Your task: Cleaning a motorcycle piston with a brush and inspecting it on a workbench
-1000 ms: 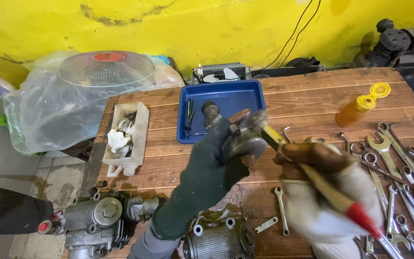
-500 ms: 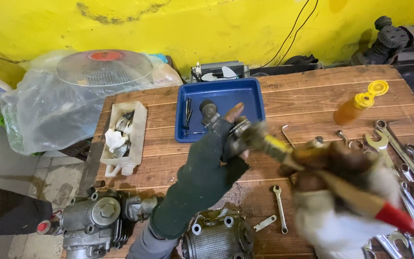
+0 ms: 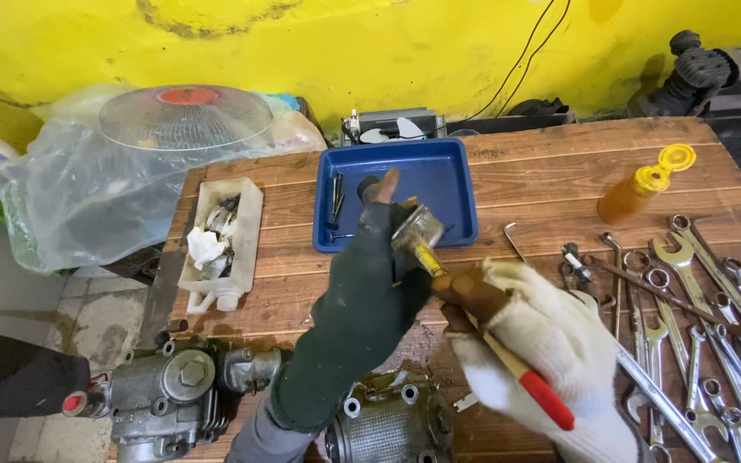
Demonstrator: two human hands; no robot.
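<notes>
While the small metal part [image 3: 415, 230] was gripped steady in the left hand [image 3: 362, 300], a brush [image 3: 482, 330] was clenched in the right hand [image 3: 542, 360], kinda worked against it.

Small metal part [image 3: 416, 228] gripped, paintbrush [image 3: 473, 321] bristles touching.

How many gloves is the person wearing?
2: a dark green fingerless knit glove on the left hand, at centre, and a white knit glove on the right hand, lower right beside it.

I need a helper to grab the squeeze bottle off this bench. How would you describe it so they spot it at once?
Start at the wooden table and go to its far right part, just above the wrenches. The bottle lies tilted there: amber-orange plastic with a yellow flip cap, the only plastic thing among bare metal tools.
</notes>
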